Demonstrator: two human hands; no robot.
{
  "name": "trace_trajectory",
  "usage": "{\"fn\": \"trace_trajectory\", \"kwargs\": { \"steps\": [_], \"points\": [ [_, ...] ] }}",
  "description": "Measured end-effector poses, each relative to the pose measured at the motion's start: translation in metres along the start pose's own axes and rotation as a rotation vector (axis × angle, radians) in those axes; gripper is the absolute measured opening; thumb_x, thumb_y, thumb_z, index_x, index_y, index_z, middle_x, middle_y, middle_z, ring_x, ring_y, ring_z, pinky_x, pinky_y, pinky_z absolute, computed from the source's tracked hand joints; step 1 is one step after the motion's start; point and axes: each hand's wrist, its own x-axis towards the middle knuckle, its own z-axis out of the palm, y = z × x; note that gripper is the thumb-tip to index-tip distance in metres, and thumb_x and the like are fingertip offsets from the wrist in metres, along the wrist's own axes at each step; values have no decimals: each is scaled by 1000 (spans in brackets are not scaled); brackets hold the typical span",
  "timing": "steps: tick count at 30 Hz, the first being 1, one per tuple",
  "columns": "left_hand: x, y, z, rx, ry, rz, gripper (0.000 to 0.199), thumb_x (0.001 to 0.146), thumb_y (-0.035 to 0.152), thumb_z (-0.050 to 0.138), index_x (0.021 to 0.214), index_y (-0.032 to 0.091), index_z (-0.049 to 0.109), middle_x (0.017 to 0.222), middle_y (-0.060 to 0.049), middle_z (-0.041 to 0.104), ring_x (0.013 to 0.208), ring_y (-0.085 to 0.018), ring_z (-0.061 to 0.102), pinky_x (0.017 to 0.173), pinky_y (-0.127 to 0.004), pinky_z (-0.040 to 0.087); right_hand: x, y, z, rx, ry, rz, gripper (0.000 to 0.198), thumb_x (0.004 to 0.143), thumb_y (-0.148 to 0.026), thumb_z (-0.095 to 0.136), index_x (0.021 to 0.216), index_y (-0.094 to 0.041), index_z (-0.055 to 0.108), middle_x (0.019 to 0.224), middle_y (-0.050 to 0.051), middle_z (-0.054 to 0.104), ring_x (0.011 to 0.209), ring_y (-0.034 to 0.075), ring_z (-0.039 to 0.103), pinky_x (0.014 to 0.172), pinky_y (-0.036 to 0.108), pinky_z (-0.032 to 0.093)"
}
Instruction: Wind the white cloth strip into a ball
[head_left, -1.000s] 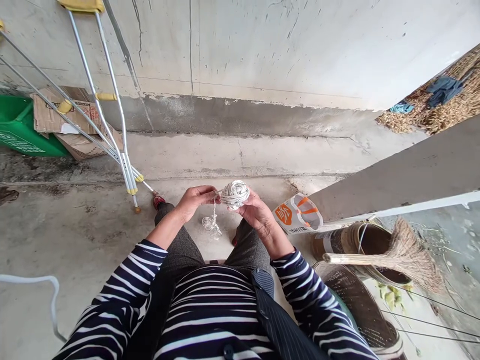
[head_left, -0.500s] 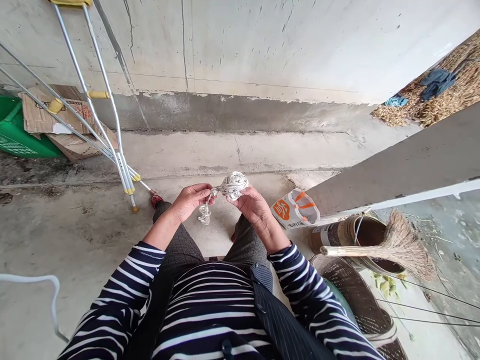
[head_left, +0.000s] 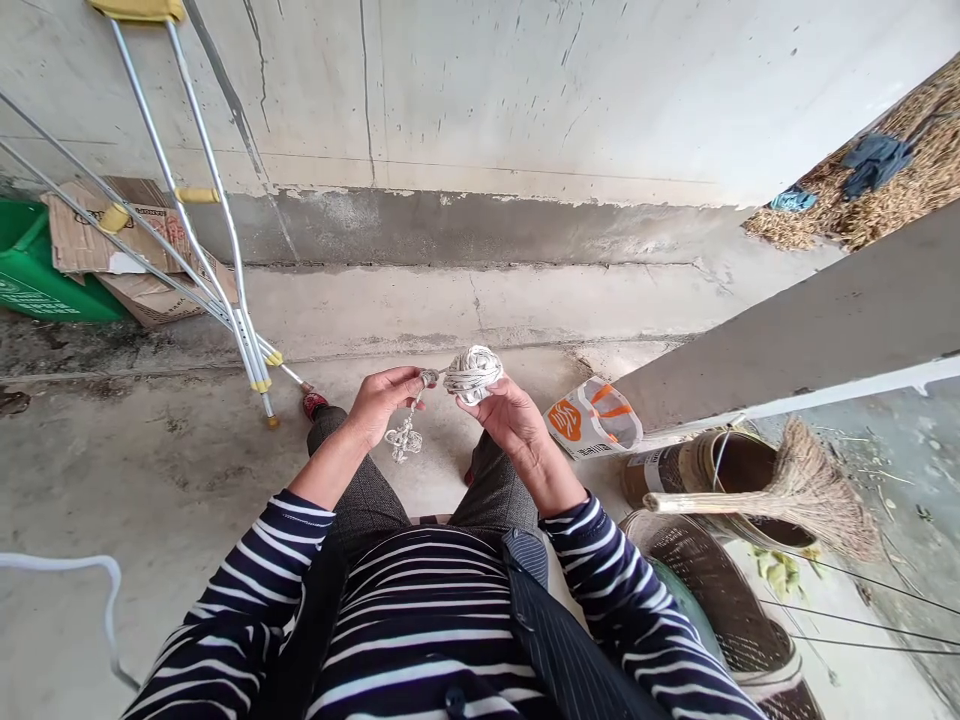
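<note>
Wall: pale and speckled, with vertical cracks and a dark streak at left.
Wall base: rough-edged band of grey cement.
Floor: bare concrete, darker stains toward the left, one thin crack near the wall.
Left corner: aluminium crutches in front of flattened cardboard and a green bin.
Right side: grey slab slanting across; below it, a straw broom.
Light: soft, even.
</note>
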Motion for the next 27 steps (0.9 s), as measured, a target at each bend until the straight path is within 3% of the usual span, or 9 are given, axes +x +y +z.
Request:
{"fn": "trace_trajectory", "kwargs": {
  "steps": [7,16,20,24,27],
  "points": [
    [8,2,0,-66,108,44,40,66,43,91,89,14,77,95,-11,77,91,-25,72,65,-28,47,-8,2,3,34,-22,24,57,61,-17,78,115,-26,66,94,-1,78,81,21,73,71,35,67],
    [12,-14,1,280,189,152,35,75,51,83,78,18,72,66,-2,68,60,-16,61,50,-25,38,-13,-13,15,-70,-77,2,52,60,-19,80,111,-24,67,94,1,78,82,21,72,72,37,67],
    [0,-9,3,206,71,100,44,81,59,77,87,16,72,67,-5,69,60,-17,65,50,-25,41,-9,-25,16,-75,-43,-25,54,57,-17,80,110,-25,68,95,0,77,85,21,72,75,39,68],
    [-8,-2,5,295,-102,78,42,80,57,77,73,15,71,64,-5,68,58,-16,62,57,-28,47,-4,-25,16,-101,-18,-30,55,57,-18,80,110,-26,68,90,-1,77,80,20,71,74,38,67],
    [-11,2,4,345,-148,59,34,80,48,77,67,17,69,58,-3,65,55,-16,59,60,-29,48,1,-24,14,-125,-17,-38,51,60,-20,80,109,-25,67,91,0,77,83,21,72,77,40,67]
  ]
}}
